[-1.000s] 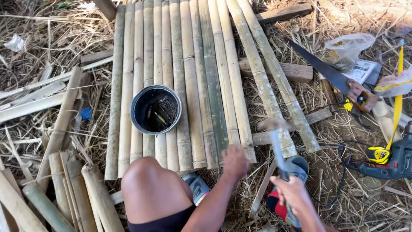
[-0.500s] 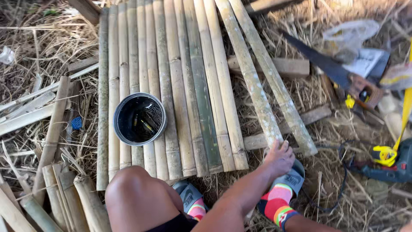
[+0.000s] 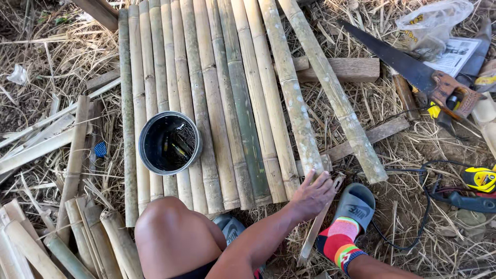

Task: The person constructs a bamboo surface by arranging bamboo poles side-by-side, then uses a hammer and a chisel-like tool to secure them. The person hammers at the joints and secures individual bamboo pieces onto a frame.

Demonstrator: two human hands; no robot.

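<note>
1. Bamboo panel [image 3: 206, 103]: about a dozen split culms laid side by side on dry straw, near ends roughly level by the person's knee [image 3: 173, 232]. The two rightmost culms splay away from the rest.
2. Second-from-right culm [image 3: 292, 93]: its near end lies under the one hand in view [image 3: 312, 196], fingers spread flat, palm pressing on the culm end and on a thin wooden stick [image 3: 320, 219] lying beside it. Nothing is clasped; it is a press, not a grasp. Which hand it is I judge the left by its reach across the body, but not surely. The other hand is out of view.
3. Handsaw [image 3: 408, 67]: on the straw upper right, well apart from the hand.
4. Black tin [image 3: 169, 143]: stands upright on the panel's left culms, small bits inside, too dark to tell.
5. Grey sandal and striped sock [image 3: 349, 227]: just beside the pressing hand.
6. Risks, as judged: the loose culm could roll or slide under a flat palm; split edges could give splinters; the black cord [image 3: 413, 206] near the foot could snag.
</note>
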